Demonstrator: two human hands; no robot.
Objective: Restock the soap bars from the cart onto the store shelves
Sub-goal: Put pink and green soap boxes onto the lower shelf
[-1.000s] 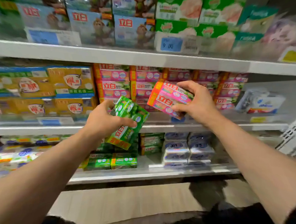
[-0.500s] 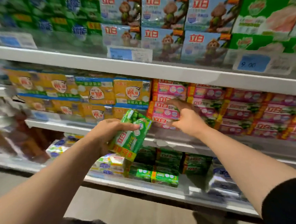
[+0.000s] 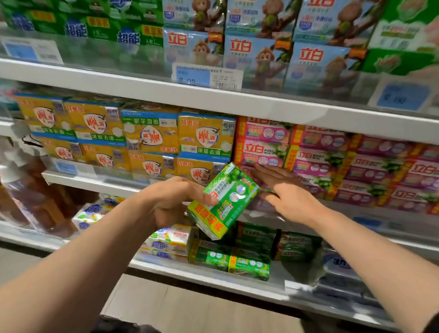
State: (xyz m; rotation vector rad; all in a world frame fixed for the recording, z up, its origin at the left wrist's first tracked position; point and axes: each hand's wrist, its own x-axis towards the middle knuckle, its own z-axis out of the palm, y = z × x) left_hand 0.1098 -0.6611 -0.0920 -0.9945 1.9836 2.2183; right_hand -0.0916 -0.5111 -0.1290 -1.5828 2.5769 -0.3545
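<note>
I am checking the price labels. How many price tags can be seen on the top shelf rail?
3: a blurred tag at the left, a tag in the middle, and a tag at the right. More may lie outside the picture.

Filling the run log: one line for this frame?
left hand: holds green soap pack | right hand: flat against pink soap packs | green pack: unshelved

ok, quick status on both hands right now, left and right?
Left hand: holding the green soap pack.
Right hand: open, fingers straight, pressing on the pink soap packs on the middle shelf.
</note>
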